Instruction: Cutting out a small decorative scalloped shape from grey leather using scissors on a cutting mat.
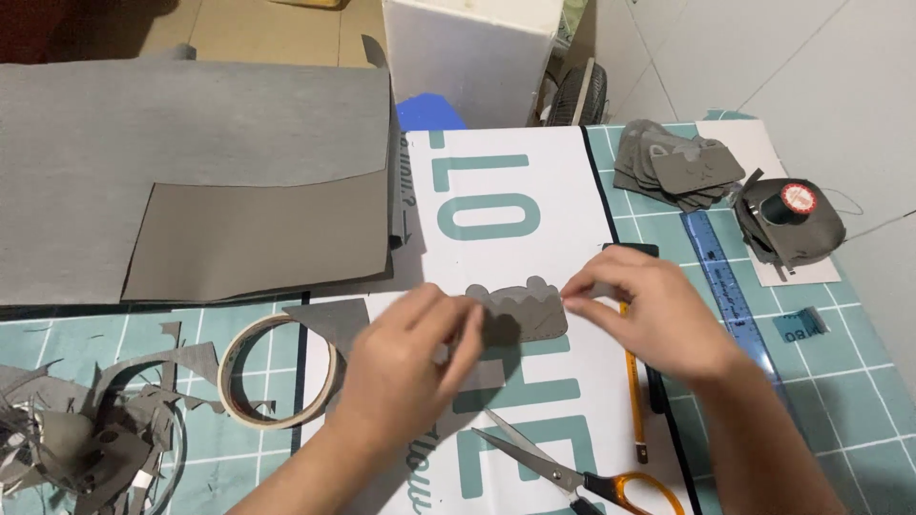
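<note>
Both hands, left hand [410,358] and right hand [649,310], fingers pinched on grey scalloped cutout [520,313] mid-counter, shape already cut, stack of finished pieces [673,164] far right, scissors [572,472] idle nearby.

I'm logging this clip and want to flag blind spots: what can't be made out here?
Head view only:
- Grey cut piece: its left end is covered by the left hand; the right hand pinches its right edge.
- Scissors: handles cut off by the bottom edge.
- Yellow-handled tool: top hidden under the right hand.
- Blue ruler: markings too small to read.
- Grey scraps: cut off by the left edge.
</note>
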